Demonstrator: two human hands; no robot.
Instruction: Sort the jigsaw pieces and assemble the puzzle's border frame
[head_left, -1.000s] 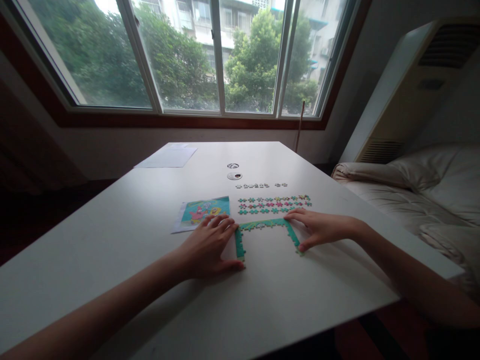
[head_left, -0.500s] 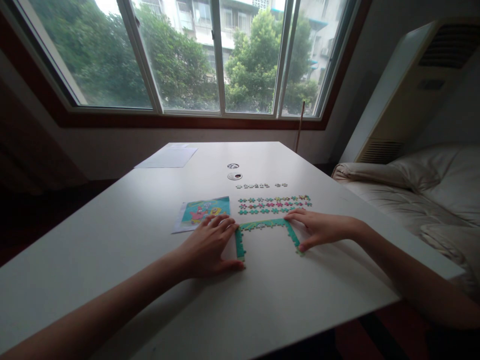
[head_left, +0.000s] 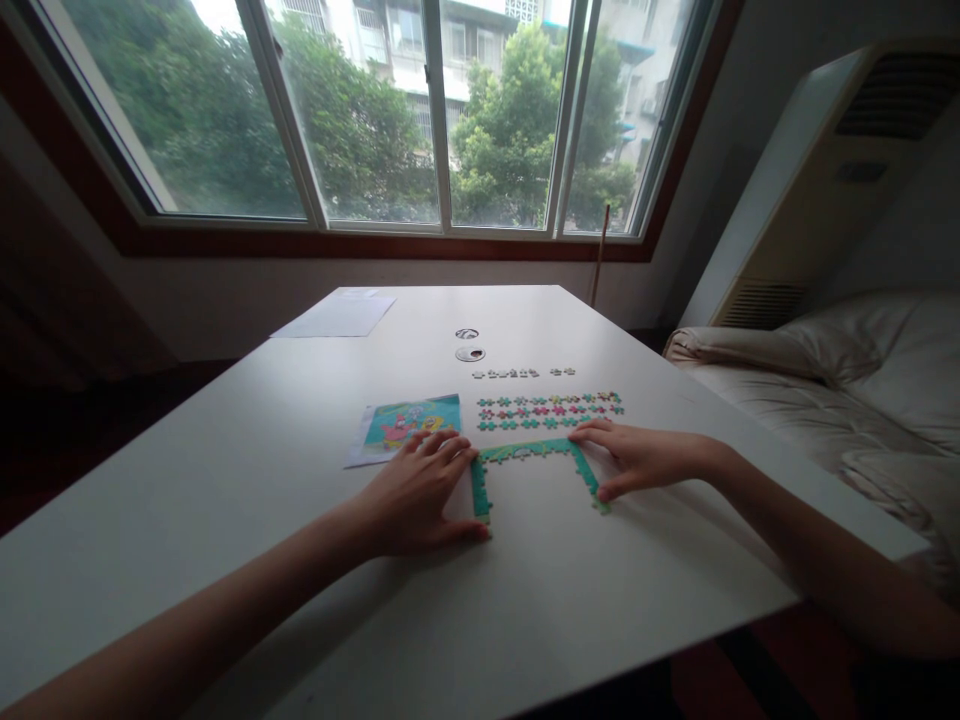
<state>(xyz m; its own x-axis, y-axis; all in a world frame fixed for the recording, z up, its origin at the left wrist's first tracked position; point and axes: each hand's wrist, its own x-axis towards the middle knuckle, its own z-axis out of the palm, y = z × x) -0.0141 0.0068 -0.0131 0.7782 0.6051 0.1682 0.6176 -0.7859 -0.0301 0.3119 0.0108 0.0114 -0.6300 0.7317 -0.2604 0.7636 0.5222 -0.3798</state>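
A green jigsaw puzzle border point(head_left: 529, 449) lies on the white table, joined along its far side and down two sides, with its near side open. My left hand point(head_left: 420, 495) rests at its left side, fingers spread, fingertips at the far left corner and thumb by the lower left end. Against the right side lies my right hand point(head_left: 630, 458), thumb and fingers apart, touching the far right corner and the edge lower down. Beyond the border are rows of loose puzzle pieces point(head_left: 551, 410). A cartoon reference picture point(head_left: 416, 418) is partly covered by my left hand.
Farther back sit a row of pale pieces point(head_left: 514, 374) and two small round items point(head_left: 470, 354). White paper point(head_left: 334, 315) lies at the table's far left. A sofa point(head_left: 817, 375) stands along the right, and a window point(head_left: 375, 120) is ahead.
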